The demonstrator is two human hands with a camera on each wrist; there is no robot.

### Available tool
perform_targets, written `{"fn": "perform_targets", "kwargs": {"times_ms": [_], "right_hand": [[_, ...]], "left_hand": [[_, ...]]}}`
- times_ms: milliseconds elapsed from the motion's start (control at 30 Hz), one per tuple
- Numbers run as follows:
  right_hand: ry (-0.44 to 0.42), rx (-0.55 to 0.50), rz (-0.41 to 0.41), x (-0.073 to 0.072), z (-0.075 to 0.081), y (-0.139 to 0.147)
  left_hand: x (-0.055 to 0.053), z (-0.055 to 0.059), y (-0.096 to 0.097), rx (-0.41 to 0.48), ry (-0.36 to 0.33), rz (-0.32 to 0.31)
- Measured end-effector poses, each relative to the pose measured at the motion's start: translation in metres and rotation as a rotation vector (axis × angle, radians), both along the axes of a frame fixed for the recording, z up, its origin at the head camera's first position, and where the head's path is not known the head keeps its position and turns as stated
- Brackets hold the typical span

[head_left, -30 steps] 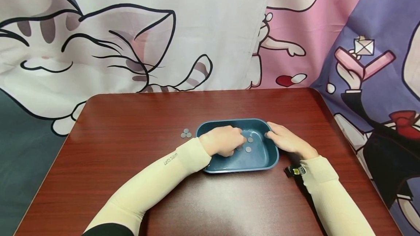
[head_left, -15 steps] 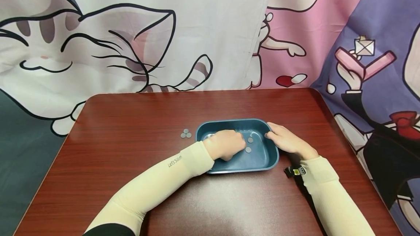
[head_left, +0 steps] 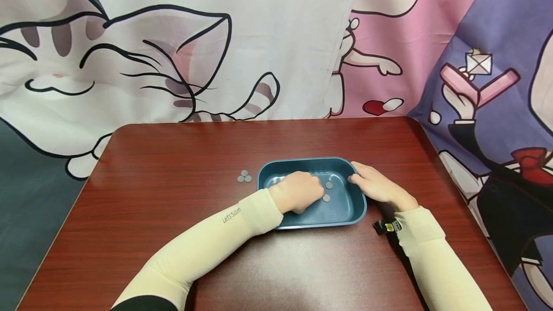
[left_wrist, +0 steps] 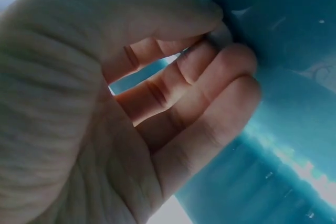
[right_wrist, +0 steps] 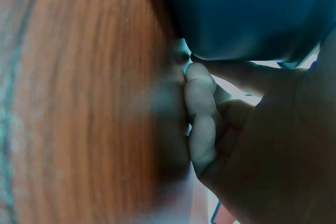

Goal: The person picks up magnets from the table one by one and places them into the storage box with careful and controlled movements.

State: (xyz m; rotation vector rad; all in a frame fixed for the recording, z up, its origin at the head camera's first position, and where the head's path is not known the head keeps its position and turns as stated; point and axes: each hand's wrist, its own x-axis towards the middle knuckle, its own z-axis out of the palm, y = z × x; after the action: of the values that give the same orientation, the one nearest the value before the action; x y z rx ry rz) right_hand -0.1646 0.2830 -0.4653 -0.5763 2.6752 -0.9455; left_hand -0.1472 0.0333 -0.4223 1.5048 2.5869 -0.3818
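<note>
The left hand (head_left: 298, 192) reaches down into a blue plastic tray (head_left: 311, 226), its fingers bent toward the tray floor. In the left wrist view, thumb and fingertips pinch a small grey coin (left_wrist: 221, 36), partly covered by the thumb. Two more coins lie on the tray floor: one coin (head_left: 329, 185) farther back and another coin (head_left: 326, 198) just right of the hand. At the tray's right end, the right hand (head_left: 382, 186) grips the rim, thumb over the edge and the other fingers outside, low by the table in the right wrist view.
Three coins (head_left: 244, 176) lie clustered on the brown wooden table (head_left: 173, 167), left of the tray. A small black device (head_left: 387, 227) with a strap sits at the right wrist. Behind the table's far edge hangs a printed cartoon curtain (head_left: 298, 37).
The left hand has shifted slightly right and lower inside the tray, covering a coin that showed by its fingertips. The right hand stays at the rim.
</note>
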Motion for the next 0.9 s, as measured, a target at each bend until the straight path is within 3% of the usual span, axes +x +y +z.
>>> {"fn": "perform_targets", "kwargs": {"times_ms": [500, 900], "right_hand": [[-0.019, 0.002, 0.000, 0.001, 0.000, -0.004], [-0.067, -0.008, -0.033, 0.001, -0.002, 0.000]], "left_hand": [[0.005, 0.015, -0.008, 0.000, -0.058, 0.084], [0.003, 0.048, -0.026, 0.146, -0.121, 0.088]]}}
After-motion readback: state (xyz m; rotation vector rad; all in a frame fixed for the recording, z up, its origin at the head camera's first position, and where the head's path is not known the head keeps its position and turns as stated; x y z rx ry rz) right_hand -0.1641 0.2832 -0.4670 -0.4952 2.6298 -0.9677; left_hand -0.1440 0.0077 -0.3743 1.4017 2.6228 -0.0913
